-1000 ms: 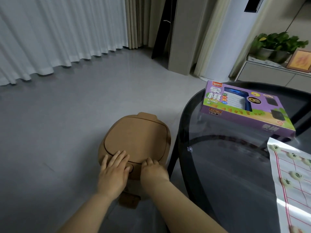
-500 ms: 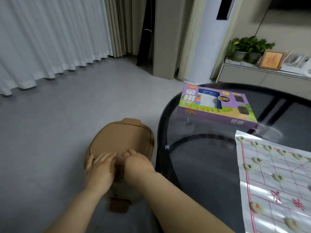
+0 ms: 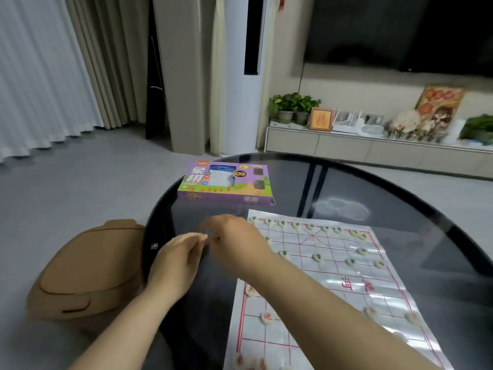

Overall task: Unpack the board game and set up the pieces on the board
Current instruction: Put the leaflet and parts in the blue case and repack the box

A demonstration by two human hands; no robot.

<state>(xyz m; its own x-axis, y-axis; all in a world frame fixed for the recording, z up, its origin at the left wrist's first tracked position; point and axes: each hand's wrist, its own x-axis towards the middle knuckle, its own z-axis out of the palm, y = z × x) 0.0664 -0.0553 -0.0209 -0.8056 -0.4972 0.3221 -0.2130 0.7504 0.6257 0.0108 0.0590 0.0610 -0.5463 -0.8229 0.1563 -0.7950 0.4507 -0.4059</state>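
Note:
A plastic xiangqi board sheet [image 3: 346, 249] with red grid lines lies on the black glass table [image 3: 400, 198]. Pale round pieces stand on it: green-marked ones [image 3: 318, 257] on the far half, red-marked ones [image 3: 266, 317] on the near half. The purple game box [image 3: 226, 185] lies closed beyond the sheet's far left corner. My left hand [image 3: 173, 263] and my right hand [image 3: 234, 241] meet fingertip to fingertip above the table's left edge, just left of the sheet. Their fingertips are blurred, and I cannot make out anything between them.
A tan lidded bin [image 3: 88, 273] stands on the grey floor against the table's left edge, its lid down. A low cabinet [image 3: 346, 145] with plants and frames runs along the far wall, and curtains hang at the left.
Both hands have lifted off the bin lid and moved up and right over the table's edge. The view has swung up and right, bringing most of the board into sight.

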